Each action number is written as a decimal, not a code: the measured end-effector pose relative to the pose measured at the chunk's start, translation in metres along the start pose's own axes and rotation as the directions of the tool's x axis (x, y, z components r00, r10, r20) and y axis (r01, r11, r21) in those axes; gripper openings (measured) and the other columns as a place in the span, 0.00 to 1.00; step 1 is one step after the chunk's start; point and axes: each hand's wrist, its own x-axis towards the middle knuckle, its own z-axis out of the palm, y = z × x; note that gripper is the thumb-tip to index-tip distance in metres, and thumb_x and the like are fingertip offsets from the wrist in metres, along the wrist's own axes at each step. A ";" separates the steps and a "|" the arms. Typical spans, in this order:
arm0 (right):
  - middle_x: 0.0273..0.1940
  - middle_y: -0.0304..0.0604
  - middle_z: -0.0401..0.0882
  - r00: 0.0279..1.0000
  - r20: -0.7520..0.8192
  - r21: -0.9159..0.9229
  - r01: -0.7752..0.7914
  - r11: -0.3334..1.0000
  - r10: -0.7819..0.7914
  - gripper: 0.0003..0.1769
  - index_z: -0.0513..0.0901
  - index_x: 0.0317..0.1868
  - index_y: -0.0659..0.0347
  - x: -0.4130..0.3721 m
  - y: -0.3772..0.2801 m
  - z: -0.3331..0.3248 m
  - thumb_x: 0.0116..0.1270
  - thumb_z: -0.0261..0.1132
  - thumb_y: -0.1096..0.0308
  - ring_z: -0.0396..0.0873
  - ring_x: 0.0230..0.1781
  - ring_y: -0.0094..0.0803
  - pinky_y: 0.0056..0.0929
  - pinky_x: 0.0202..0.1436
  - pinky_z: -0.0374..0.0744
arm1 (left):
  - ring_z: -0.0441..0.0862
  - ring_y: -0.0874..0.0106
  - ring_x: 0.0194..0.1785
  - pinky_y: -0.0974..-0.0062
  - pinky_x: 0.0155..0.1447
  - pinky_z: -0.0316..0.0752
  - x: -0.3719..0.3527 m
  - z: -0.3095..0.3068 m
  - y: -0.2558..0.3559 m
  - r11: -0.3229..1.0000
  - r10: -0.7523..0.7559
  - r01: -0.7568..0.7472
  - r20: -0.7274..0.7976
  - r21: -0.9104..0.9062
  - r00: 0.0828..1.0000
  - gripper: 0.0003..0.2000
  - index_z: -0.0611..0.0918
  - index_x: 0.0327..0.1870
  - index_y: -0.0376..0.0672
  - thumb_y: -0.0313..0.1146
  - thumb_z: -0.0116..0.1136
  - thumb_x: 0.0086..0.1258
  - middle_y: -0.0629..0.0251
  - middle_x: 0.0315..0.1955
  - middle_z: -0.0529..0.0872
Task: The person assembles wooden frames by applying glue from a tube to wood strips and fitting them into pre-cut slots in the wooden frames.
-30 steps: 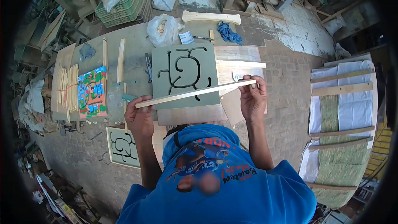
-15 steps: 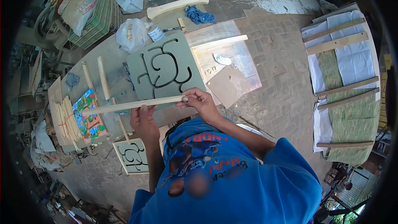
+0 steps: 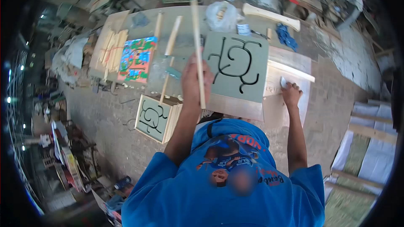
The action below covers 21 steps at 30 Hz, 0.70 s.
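My left hand (image 3: 193, 82) is closed around a long, pale wooden strip (image 3: 196, 38), held nearly upright above the table. My right hand (image 3: 291, 95) reaches over the right part of the table, its fingers bent onto a small white piece (image 3: 283, 81), whose exact kind I cannot make out. Between my hands lies a grey-green square board (image 3: 239, 65) with black curved grooves. Just beyond my right hand is another pale wooden strip (image 3: 294, 70). Small light wooden bits (image 3: 270, 89) lie to the left of that hand.
On the table's left are a bundle of thin strips (image 3: 114, 52) and a colourful painted panel (image 3: 137, 59). A stack of grooved boards (image 3: 153, 118) stands below the near edge. Towards the back are a plastic bag (image 3: 221, 17), a blue cloth (image 3: 286, 37) and a shaped wooden piece (image 3: 271, 17).
My right hand has let go of the strip and moved right to the small white piece. My left hand has swung the strip from level to nearly upright. The view has turned.
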 end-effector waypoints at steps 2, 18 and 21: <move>0.50 0.47 0.80 0.999 -0.017 0.002 0.034 0.999 -0.034 0.18 0.82 0.50 0.54 0.002 -0.001 -0.002 0.60 0.64 0.59 0.76 0.55 0.46 0.60 0.59 0.64 | 0.65 0.83 0.20 0.84 0.23 0.64 -0.004 0.009 0.000 1.000 0.008 -0.007 0.030 -0.029 1.000 0.20 0.70 0.65 0.39 0.35 0.49 0.75 0.73 0.27 0.72; 0.30 0.35 0.80 0.895 0.006 1.000 0.002 0.018 -0.446 0.09 0.80 0.45 0.65 -0.109 -0.161 -0.259 0.70 0.63 0.69 0.71 0.27 0.18 0.21 0.30 0.70 | 0.64 0.83 0.21 0.83 0.26 0.60 0.006 0.077 -0.025 0.986 -0.153 0.135 0.199 0.099 0.968 0.23 0.66 0.70 0.40 0.35 0.47 0.76 0.74 0.23 0.71; 0.30 0.38 0.81 0.894 -0.045 0.990 0.101 0.103 -0.447 0.09 0.81 0.42 0.66 -0.113 -0.172 -0.272 0.70 0.63 0.68 0.73 0.29 0.19 0.22 0.33 0.72 | 0.63 0.83 0.21 0.83 0.27 0.60 0.005 0.086 -0.025 0.980 -0.154 0.122 0.206 0.160 0.966 0.23 0.66 0.70 0.39 0.35 0.47 0.77 0.75 0.22 0.68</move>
